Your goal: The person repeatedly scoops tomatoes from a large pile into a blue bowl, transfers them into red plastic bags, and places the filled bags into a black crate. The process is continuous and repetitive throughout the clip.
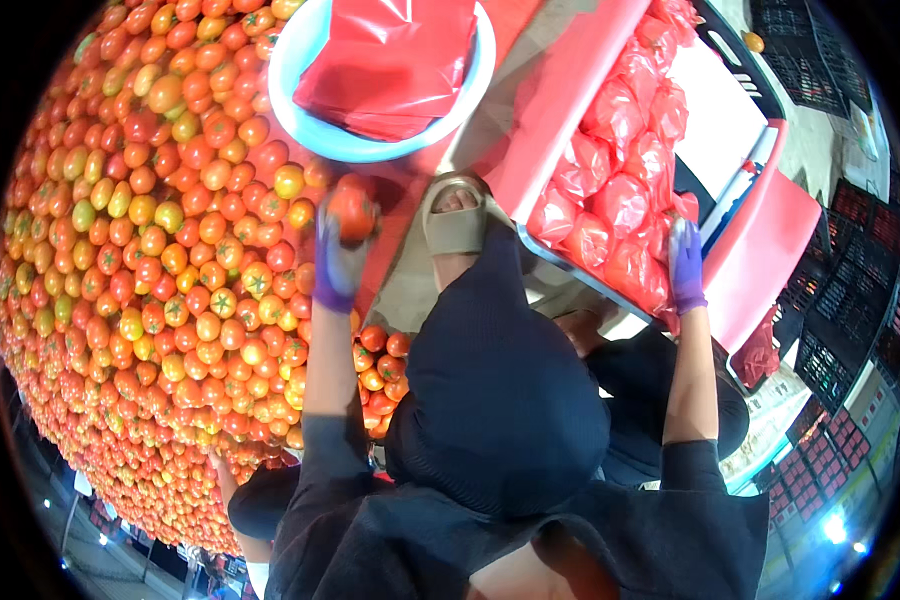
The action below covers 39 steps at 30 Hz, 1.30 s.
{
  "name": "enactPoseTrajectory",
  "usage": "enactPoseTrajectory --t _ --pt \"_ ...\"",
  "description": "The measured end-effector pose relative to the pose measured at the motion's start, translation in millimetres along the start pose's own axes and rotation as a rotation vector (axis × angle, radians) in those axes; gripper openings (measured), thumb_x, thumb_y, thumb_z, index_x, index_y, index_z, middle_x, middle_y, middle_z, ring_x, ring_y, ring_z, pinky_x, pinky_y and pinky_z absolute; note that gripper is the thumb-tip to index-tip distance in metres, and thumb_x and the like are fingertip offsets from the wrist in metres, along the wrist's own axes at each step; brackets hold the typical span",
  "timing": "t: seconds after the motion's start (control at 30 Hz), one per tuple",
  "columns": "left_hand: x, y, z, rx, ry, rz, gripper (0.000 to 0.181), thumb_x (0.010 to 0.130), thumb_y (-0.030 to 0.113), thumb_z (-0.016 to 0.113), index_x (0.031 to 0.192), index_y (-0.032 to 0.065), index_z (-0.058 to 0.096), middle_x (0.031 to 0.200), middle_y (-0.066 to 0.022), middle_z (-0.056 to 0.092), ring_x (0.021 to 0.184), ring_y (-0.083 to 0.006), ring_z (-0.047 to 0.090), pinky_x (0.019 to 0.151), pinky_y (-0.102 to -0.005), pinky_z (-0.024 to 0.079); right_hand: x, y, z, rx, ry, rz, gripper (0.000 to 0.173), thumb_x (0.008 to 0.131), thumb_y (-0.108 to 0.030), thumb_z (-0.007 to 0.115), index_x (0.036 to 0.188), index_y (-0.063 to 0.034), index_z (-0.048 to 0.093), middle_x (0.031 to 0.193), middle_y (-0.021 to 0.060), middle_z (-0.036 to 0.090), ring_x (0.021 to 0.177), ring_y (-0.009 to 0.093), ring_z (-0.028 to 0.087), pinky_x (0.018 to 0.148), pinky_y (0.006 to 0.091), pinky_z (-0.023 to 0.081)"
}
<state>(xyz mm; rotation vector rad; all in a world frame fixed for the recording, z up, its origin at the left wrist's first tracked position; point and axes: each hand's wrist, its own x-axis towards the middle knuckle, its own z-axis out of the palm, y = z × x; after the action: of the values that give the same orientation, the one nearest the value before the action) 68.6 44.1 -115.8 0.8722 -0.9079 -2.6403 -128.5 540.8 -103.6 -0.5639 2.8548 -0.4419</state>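
My left hand (339,255), in a purple and white work glove, holds a red tomato (354,210) at the edge of a large heap of red, orange and greenish tomatoes (195,225). On the right, my right hand (686,259), gloved alike, rests at the side of several knotted red plastic bags (622,202) packed in a crate. Its fingers touch the bag nearest the crate's right side; whether they grip it I cannot tell. Ahead, a light blue basin (386,154) holds a stack of flat red plastic bags (390,75).
My sandalled foot (456,217) stands between the heap and the crate. A pink plastic stool or panel (765,255) lies right of the crate. Black plastic crates (832,315) are stacked at the far right. Another person's arm (229,480) reaches to the heap at lower left.
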Motion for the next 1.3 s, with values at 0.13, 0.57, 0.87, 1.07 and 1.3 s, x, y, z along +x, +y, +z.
enactPoseTrajectory --t 0.13,0.57,0.87,1.07,1.3 --pt "141.5 27.5 50.0 1.136 0.194 0.749 0.059 0.077 0.025 0.072 0.122 -0.0006 0.044 0.117 -0.0122 0.049 0.104 -0.0236 0.051 0.092 -0.0334 0.041 10.6 -14.1 -0.3 0.079 0.035 -0.012 0.035 0.092 -0.018 0.051 0.124 -0.0032 0.047 0.115 0.0197 0.053 0.108 0.034 0.051 0.096 0.0392 0.039" --pt "280.4 -17.6 51.5 1.7 0.168 0.864 0.069 0.059 0.037 0.08 0.116 0.0105 0.05 0.105 -0.0187 0.056 0.099 -0.0376 0.052 0.085 -0.0446 0.043 52.9 -91.3 -35.7 0.147 0.075 0.001 0.032 0.086 -0.02 0.06 0.107 0.0019 0.051 0.097 0.0184 0.057 0.095 0.027 0.057 0.084 0.0348 0.043" --pt "116.0 -26.4 91.7 -0.131 -0.355 -0.115 0.052 0.068 0.029 0.076 0.107 0.003 0.052 0.094 -0.014 0.06 0.087 -0.0288 0.058 0.076 -0.039 0.047 104.7 -256.0 -52.6 0.613 0.085 -0.267 0.062 0.079 -0.035 0.066 0.127 0.0002 0.046 0.116 0.0169 0.057 0.11 0.027 0.054 0.093 0.0357 0.041" --pt "52.4 36.3 111.8 -0.128 -0.206 0.063 0.065 0.065 0.031 0.079 0.115 0.0029 0.048 0.102 -0.0132 0.059 0.099 -0.0257 0.056 0.084 -0.0389 0.045 122.6 -298.7 -44.7 0.638 -0.048 -0.324 0.09 0.067 -0.032 0.079 0.138 -0.0033 0.031 0.126 0.0204 0.051 0.111 0.027 0.055 0.094 0.0362 0.044" --pt "-7.4 81.0 154.3 1.652 -0.471 0.824 0.083 0.068 0.031 0.074 0.135 0.0053 0.032 0.123 -0.0171 0.051 0.113 -0.0322 0.05 0.1 -0.0392 0.035 95.9 -341.5 -69.5 0.784 -0.186 -0.427 0.075 0.069 -0.022 0.078 0.133 -0.0041 0.042 0.113 0.013 0.06 0.097 0.018 0.061 0.085 0.0326 0.048"
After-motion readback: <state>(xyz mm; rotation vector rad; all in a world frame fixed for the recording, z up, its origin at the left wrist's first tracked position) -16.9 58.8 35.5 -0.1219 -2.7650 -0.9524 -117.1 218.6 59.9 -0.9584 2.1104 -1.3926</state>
